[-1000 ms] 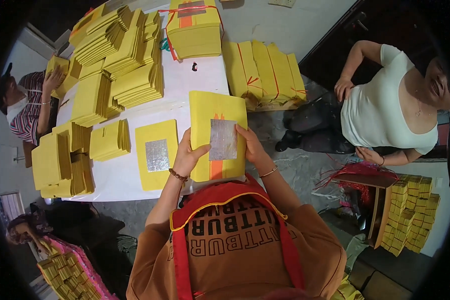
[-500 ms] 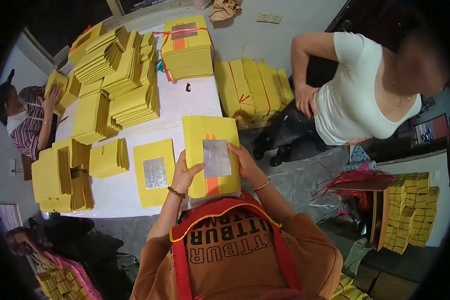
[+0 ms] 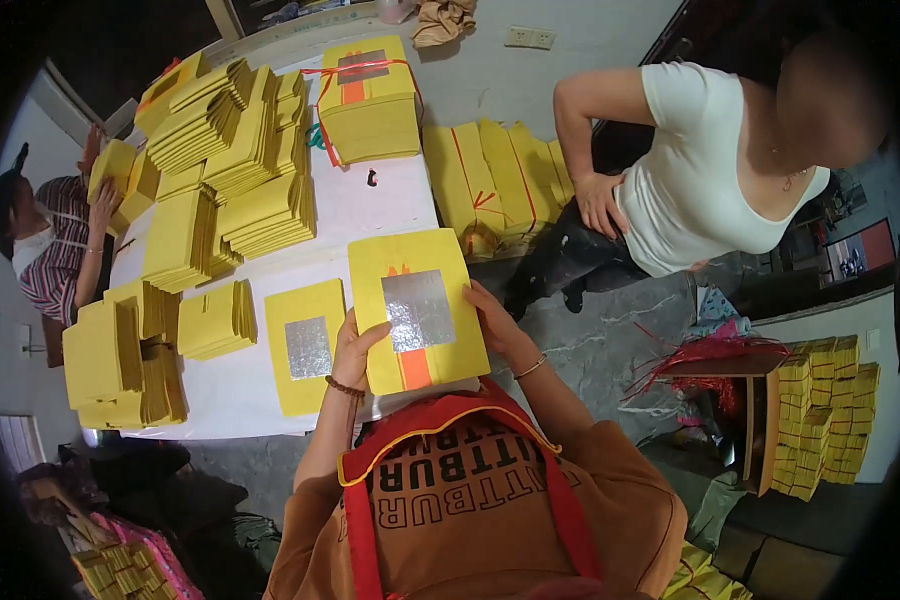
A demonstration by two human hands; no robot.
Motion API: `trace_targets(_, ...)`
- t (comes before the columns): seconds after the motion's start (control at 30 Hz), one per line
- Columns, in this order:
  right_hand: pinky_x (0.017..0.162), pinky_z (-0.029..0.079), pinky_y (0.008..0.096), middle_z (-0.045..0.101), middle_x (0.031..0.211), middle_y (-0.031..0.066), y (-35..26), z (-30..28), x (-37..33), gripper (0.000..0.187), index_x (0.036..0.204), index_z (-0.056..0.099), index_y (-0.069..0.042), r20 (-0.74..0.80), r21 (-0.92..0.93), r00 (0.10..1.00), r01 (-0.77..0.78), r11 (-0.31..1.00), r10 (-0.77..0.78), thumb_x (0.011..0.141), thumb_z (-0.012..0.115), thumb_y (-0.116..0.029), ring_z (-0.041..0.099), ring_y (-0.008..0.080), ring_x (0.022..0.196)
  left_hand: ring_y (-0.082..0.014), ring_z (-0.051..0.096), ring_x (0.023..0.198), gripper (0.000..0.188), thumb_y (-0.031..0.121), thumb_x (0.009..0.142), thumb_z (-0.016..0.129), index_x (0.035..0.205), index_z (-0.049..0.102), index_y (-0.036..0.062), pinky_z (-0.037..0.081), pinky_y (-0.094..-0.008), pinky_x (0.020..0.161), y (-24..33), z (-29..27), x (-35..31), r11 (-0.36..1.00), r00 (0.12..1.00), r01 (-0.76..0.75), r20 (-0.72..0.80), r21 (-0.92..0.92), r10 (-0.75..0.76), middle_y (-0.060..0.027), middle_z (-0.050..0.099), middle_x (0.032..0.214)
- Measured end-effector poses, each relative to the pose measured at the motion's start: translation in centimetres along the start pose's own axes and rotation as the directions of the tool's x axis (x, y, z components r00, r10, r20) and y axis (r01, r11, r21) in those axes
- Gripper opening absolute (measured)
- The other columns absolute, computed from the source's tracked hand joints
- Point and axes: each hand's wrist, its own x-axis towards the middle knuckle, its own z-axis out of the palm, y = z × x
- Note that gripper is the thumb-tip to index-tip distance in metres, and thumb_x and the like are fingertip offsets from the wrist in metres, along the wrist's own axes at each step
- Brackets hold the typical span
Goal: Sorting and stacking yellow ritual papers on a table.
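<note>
In front of me, a stack of yellow joss paper [image 3: 373, 275] with a silver foil square and an orange strip is held between my two hands. My left hand [image 3: 354, 352] grips its left edge, thumb lying on top near the foil. On the opposite edge my right hand [image 3: 492, 318] closes round the side, its fingers partly hidden by the paper. Just left of my left hand, another yellow paper stack [image 3: 280, 313] with a silver square lies flat on the white table [image 3: 238, 392]. A small folded yellow bundle [image 3: 210, 322] lies beyond it.
Piled yellow paper bundles [image 3: 175, 240] cover the table's left side. A block tied with red string [image 3: 372, 125] stands at the back. At the far left a co-worker's hand [image 3: 102, 205] touches yellow paper. A person in a white top [image 3: 705, 160] stands at the right, near tied bundles [image 3: 460, 175].
The held stack has turned and tipped slightly, so its face shows more squarely, and shifted a little left. My hands moved with it. The person on the right appears slightly further left.
</note>
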Motion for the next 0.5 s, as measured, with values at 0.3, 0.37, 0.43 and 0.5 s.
trace_targets(0.3,0.085,0.043,0.0282,0.051,0.115,0.0038,1.3,0.3,-0.5,0.043,0.127,0.036,-0.007,0.08,0.082,0.996,-0.044,0.996,0.037,0.089,0.049,-0.021,0.05,0.0139,0.103,-0.0129,0.056,0.085,0.043,-0.004,0.077,0.057,0.116,0.043,0.0032,0.048,-0.0256,0.072,1.1,-0.2,-0.2,0.997,0.999,-0.043,-0.02,-0.063,0.041,-0.0037,0.055,0.097)
trace_targets(0.37,0.084,0.044,0.028,0.051,0.115,0.004,1.6,0.7,-0.7,0.044,0.128,0.036,-0.007,0.066,0.054,0.997,-0.051,0.997,0.047,0.089,0.049,-0.02,0.05,0.0139,0.102,-0.0128,0.056,0.086,0.044,-0.004,0.076,0.058,0.117,0.042,0.0029,0.047,-0.0255,0.073,1.3,-0.2,-0.4,0.999,0.999,-0.044,-0.028,-0.029,0.043,-0.0042,0.055,0.098)
trace_targets(0.43,0.083,0.045,0.0279,0.051,0.115,0.0042,1.8,1.0,-0.6,0.045,0.129,0.035,-0.007,0.05,0.024,0.997,-0.059,0.998,0.058,0.088,0.049,-0.02,0.051,0.014,0.102,-0.013,0.055,0.087,0.045,-0.004,0.076,0.058,0.118,0.042,0.0027,0.047,-0.0255,0.074,1.3,-0.1,-0.4,0.999,0.998,-0.051,-0.046,-0.004,0.051,-0.0046,0.055,0.099)
trace_targets(0.5,0.082,0.046,0.0279,0.051,0.114,0.0049,1.9,1.1,-0.3,0.046,0.129,0.034,-0.006,0.031,-0.026,0.998,-0.048,0.998,0.049,0.088,0.05,-0.017,0.052,0.014,0.1,-0.0133,0.055,0.089,0.046,-0.004,0.076,0.058,0.118,0.042,0.0024,0.046,-0.0256,0.075,1.4,0.0,-0.4,0.998,0.996,-0.052,-0.073,0.018,0.053,-0.005,0.055,0.101)
